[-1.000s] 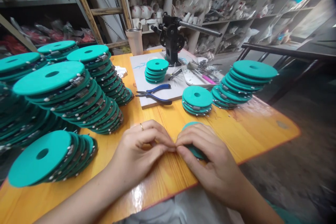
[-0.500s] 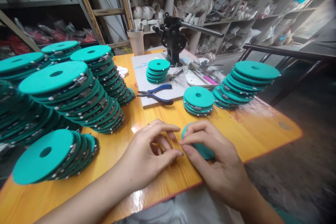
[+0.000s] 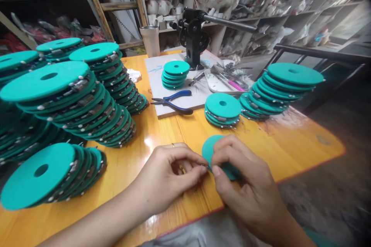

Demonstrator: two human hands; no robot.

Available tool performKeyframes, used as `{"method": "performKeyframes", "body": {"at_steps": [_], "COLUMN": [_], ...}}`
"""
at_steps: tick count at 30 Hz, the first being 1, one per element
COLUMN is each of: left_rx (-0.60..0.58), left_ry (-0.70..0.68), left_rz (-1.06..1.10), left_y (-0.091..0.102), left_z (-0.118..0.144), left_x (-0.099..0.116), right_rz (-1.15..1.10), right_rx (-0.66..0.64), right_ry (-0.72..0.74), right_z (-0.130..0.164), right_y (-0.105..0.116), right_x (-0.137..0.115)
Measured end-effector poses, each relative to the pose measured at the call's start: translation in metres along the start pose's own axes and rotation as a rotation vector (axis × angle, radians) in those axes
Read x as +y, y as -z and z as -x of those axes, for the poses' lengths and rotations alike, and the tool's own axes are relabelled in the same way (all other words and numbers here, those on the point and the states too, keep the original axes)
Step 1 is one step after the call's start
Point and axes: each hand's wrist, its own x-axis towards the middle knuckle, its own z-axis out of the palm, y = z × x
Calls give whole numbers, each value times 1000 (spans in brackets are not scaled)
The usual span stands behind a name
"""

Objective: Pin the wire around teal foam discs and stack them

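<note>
My left hand [image 3: 172, 173], a ring on one finger, pinches a tiny dark thing between thumb and forefinger; its kind is too small to make out. Close beside it on the right, my right hand [image 3: 246, 179] has thumb and fingers curled together, and whatever lies in that pinch is hidden. Partly under the right hand is a green foam spool [image 3: 210, 148] on the table. Just beyond, a short stack of green foam spools [image 3: 222, 105] stands with dark line and small metal parts around the rims. Blue-handled pliers [image 3: 174, 101] lie open on a pale board.
Tall stacks of green spools [image 3: 95, 100] crowd the left side, with a leaning stack [image 3: 37, 173] in front. More spools [image 3: 285, 85] stand at the right. The board [image 3: 162, 114] bears a black geared tool [image 3: 193, 38] and a tray [image 3: 210, 85]. A cup [image 3: 150, 42] stands behind.
My left fingertips have closed into a pinch and come nearer the right hand. The right hand has shifted slightly right and down, showing more of the spool. The view has shifted a little.
</note>
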Motion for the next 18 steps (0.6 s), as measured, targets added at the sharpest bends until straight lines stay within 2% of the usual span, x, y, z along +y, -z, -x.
{"method": "performKeyframes", "body": {"at_steps": [18], "left_rx": [-21], "left_ry": [14], "left_rz": [6], "left_y": [-1], "left_z": [-1], "left_x": [2], "right_rz": [15], "right_rx": [-20], "right_ry": [-22], "right_z": [-2], "right_y": [-2], "right_x": [-2]}}
